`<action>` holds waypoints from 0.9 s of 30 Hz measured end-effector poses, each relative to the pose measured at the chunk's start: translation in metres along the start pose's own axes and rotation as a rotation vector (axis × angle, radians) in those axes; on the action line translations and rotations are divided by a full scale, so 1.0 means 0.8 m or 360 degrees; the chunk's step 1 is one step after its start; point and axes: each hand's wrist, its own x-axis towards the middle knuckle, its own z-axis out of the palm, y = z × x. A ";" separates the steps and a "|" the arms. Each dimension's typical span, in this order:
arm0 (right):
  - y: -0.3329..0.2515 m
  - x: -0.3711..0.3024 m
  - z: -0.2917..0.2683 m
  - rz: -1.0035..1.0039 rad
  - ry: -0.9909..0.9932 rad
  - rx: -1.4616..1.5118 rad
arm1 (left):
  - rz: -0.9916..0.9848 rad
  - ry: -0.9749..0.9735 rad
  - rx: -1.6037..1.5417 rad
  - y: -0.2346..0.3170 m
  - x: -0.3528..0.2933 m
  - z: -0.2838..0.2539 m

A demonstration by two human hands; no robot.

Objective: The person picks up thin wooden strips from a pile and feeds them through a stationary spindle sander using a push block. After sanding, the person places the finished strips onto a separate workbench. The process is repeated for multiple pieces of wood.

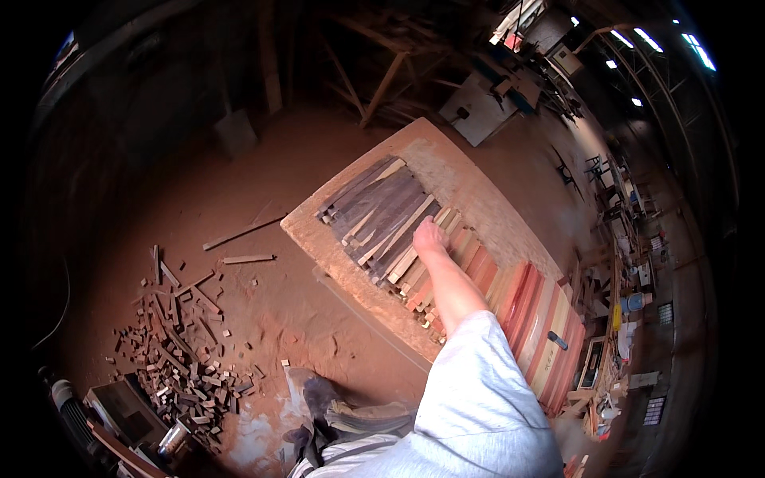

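Observation:
Reaching across a board-topped table [470, 171], my right hand [431, 236] has its fingers closed at the end of a pale wooden strip [403, 265]. The fingertips are partly hidden. Beyond it lies a row of dark wooden strips [374, 203] with some pale ones among them. Nearer to me, under and beside my forearm, are reddish and tan strips [478, 267] laid side by side. A wider striped panel [535, 319] of red and cream wood takes up the near right end, with a small dark object [557, 340] on it. My left hand is out of view.
Many short wood offcuts [187, 350] lie heaped on the dusty floor at the left, near a long thin stick [243, 232]. A shovel [235, 131] leans in the dark at the back. Cluttered shelves with a blue container [633, 302] line the right side.

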 end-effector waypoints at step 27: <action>-0.225 -0.802 -0.006 -0.3429 -0.1642 -0.0357 | 0.1359 0.0927 0.1110 -0.056 -0.057 -0.206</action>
